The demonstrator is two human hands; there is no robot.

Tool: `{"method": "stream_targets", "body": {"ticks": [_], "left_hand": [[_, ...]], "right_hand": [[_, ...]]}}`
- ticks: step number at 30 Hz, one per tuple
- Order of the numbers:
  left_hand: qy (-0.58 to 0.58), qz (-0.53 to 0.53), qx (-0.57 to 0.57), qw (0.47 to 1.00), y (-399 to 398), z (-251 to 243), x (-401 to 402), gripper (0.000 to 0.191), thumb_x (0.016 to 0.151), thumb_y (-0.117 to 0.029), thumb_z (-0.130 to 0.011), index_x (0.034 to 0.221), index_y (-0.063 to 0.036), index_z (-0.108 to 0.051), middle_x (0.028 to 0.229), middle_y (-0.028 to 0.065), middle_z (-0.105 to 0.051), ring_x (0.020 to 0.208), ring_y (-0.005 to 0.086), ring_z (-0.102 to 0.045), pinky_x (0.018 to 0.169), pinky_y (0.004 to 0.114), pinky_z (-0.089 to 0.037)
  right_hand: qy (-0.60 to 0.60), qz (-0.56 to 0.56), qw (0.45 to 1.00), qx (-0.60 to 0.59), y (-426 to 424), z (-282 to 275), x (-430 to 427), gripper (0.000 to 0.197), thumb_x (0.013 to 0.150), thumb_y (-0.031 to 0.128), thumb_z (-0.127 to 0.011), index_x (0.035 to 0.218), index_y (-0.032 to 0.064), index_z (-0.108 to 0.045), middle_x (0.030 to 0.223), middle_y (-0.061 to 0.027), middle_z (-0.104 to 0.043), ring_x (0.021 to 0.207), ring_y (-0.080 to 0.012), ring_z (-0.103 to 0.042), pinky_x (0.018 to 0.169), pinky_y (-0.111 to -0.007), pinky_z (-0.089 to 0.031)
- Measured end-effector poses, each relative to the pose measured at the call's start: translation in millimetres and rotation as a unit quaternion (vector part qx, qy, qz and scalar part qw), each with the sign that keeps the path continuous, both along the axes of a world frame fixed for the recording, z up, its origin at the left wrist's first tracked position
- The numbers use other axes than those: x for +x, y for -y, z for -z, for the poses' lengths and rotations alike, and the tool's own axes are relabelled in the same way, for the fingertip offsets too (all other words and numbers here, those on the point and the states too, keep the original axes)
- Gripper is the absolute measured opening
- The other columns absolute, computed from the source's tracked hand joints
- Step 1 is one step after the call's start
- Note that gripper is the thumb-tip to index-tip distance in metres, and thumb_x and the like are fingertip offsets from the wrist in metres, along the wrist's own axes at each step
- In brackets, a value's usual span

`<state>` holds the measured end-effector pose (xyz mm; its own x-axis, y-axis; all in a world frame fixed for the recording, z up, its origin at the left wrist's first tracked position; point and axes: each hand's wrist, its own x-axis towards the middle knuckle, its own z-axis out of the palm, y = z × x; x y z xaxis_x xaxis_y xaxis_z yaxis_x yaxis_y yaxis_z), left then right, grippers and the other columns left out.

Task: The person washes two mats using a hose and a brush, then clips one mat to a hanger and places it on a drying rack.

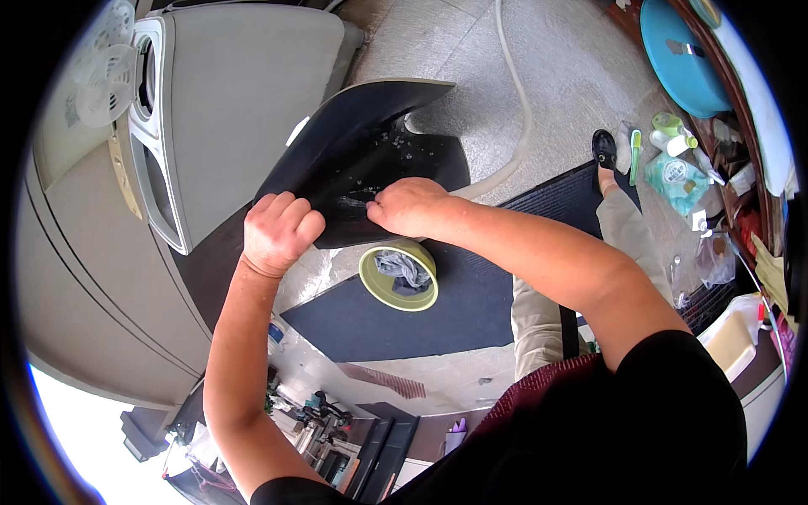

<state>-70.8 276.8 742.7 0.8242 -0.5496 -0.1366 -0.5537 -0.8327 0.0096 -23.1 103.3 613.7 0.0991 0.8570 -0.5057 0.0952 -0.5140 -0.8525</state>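
Observation:
A large, curved, glossy black mat or sheet (353, 151) with foam and drops on its surface hangs in front of me, its far corners spread out. My left hand (283, 230) is closed on its near left edge. My right hand (407, 207) is pressed against the wet black surface, fingers curled; whether it pinches the sheet or a small thing is hidden. Just below the sheet, on a dark floor mat (473, 315), stands a yellow-green basin (433, 293) with grey cloth (404, 268) inside.
A pale hose (519, 88) runs along the tiled floor. At left stands a grey-covered appliance (252, 95) with a white frame. Bottles (672, 142), a green-handled brush (635, 158) and plastic bags (678, 180) lie at right, below a blue basin (675, 69).

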Motion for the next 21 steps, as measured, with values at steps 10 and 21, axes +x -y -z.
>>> {"method": "stream_targets", "body": {"ticks": [10,21], "left_hand": [[-0.036,0.027,-0.053,0.998,4,-19,-10,0.026,0.04,-0.016,-0.051,0.062,-0.0107,-0.038,0.057,0.0014,-0.04,0.048,0.0167,-0.043,0.041,0.028,-0.032],[0.008,0.07,-0.027,0.997,4,-35,-18,0.028,0.036,-0.022,-0.048,0.058,-0.0141,-0.032,0.054,-0.0006,-0.032,0.046,0.0136,-0.038,0.04,0.025,-0.027]], "right_hand": [[0.13,0.243,0.961,0.006,-15,18,2,0.043,0.094,0.036,-0.039,0.083,0.0038,-0.066,0.081,-0.0166,-0.067,0.08,-0.0332,-0.065,0.075,-0.043,-0.051],[0.065,0.031,0.985,-0.156,9,80,8,0.045,0.092,0.04,-0.041,0.104,0.006,-0.068,0.106,-0.0132,-0.066,0.102,-0.0293,-0.062,0.087,-0.04,-0.049]]}}
